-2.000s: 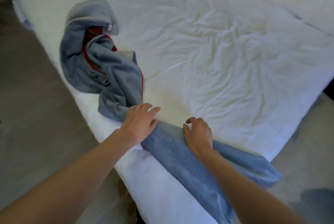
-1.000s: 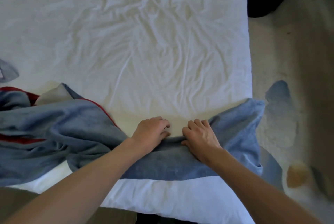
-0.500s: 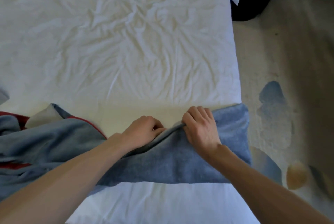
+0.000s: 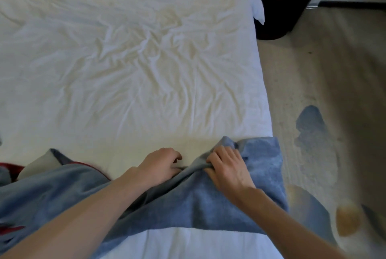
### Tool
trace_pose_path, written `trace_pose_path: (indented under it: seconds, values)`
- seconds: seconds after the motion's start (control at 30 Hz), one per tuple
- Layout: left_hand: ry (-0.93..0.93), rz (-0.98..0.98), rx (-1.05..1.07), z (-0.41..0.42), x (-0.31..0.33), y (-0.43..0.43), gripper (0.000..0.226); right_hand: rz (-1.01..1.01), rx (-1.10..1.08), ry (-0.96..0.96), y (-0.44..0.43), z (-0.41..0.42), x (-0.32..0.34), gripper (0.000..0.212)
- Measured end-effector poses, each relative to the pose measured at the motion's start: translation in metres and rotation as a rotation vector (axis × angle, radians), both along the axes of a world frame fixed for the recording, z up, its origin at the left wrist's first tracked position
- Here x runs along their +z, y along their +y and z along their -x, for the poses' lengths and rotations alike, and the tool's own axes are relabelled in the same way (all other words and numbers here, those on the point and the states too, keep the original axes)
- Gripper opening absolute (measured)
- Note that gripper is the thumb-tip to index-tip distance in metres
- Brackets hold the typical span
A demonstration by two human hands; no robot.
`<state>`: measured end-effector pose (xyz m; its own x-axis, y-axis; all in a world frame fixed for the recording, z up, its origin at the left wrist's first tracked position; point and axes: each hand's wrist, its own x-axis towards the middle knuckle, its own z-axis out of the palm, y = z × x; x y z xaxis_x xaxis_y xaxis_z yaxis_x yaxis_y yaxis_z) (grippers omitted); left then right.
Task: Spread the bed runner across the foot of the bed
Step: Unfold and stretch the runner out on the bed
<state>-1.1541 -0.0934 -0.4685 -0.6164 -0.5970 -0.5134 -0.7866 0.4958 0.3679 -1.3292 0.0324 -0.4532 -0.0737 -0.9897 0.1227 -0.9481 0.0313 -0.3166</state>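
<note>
– Bed runner (image 4: pixel 188 206) lies along the near edge of the bed (image 4: pixel 146 70), flat at right, heaped at left.
– Mid-spread, I'd judge. The right hand (image 4: pixel 227 166) pinches a raised fold at its far edge, fingers curled in.
– And the left hand (image 4: pixel 160 164)?
– Curled just beside it; gripping cloth or not, can't tell. Next: draw that fold flat, then the left heap.

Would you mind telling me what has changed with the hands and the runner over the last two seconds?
Both hands rested on the bed runner; now the right hand grips its far edge and lifts a fold, and the left hand has curled onto the same edge beside it. The runner's left part stays bunched, red showing, on the white sheet.
</note>
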Motion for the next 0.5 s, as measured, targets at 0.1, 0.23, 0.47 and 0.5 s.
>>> trace_pose_path:
  seconds: [0.1,0.23,0.47,0.5]
  values:
    - [-0.047,0.065,-0.055,-0.003,-0.012,0.008,0.037,-0.068,0.062,0.052,0.008,0.000,-0.010,0.019]
    - [-0.048,0.124,-0.087,-0.002,-0.014,0.021,0.025,-0.103,0.081,0.085,0.004,0.002,-0.007,0.021]
    - [-0.054,0.305,-0.113,0.000,-0.020,0.024,0.019,-0.225,-0.159,-0.013,-0.009,-0.008,-0.017,0.027]
    - [-0.070,0.312,-0.113,-0.001,-0.022,0.022,0.017,-0.218,-0.186,-0.025,-0.009,-0.008,-0.020,0.027]
